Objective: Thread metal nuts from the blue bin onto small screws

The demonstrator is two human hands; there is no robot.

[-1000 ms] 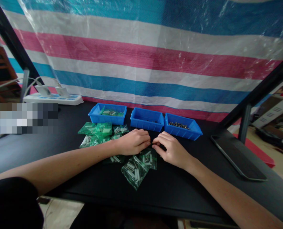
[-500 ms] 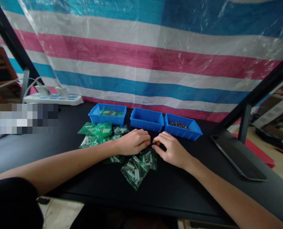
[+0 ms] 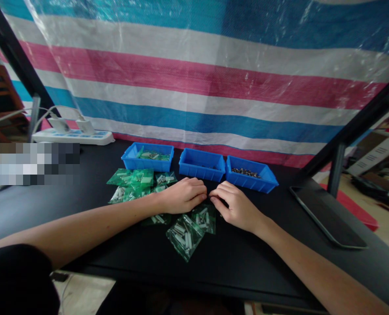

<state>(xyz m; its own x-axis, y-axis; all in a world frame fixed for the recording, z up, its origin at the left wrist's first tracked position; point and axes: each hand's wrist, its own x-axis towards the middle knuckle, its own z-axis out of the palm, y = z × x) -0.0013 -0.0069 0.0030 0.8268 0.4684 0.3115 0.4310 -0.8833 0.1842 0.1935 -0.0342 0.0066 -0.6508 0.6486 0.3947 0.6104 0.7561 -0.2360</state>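
My left hand (image 3: 186,194) and my right hand (image 3: 233,203) face each other over the table, fingertips a little apart. Both have thumb and fingers pinched together. Whatever they hold is too small or too hidden to name. Beneath and in front of them lie green-tinted clear bags (image 3: 185,236) with small white and metal pieces inside. More such bags (image 3: 132,179) are heaped beyond my left forearm. Behind the hands stand three blue bins: the left bin (image 3: 148,164) holds bagged parts, the middle bin (image 3: 201,171) a few small dark pieces, the right bin (image 3: 251,183) many small metal parts.
A dark phone or tablet (image 3: 325,216) lies on the black table (image 3: 247,262) at the right. At the back left is a white power strip (image 3: 73,136) with plugs and cables. A striped plastic sheet (image 3: 188,78) hangs behind, with slanted black frame bars (image 3: 352,127) at the sides.
My right thumb and fingers have closed slightly, and a small dark thing at their tips no longer shows. My left hand, the bags and the bins stay where they were.
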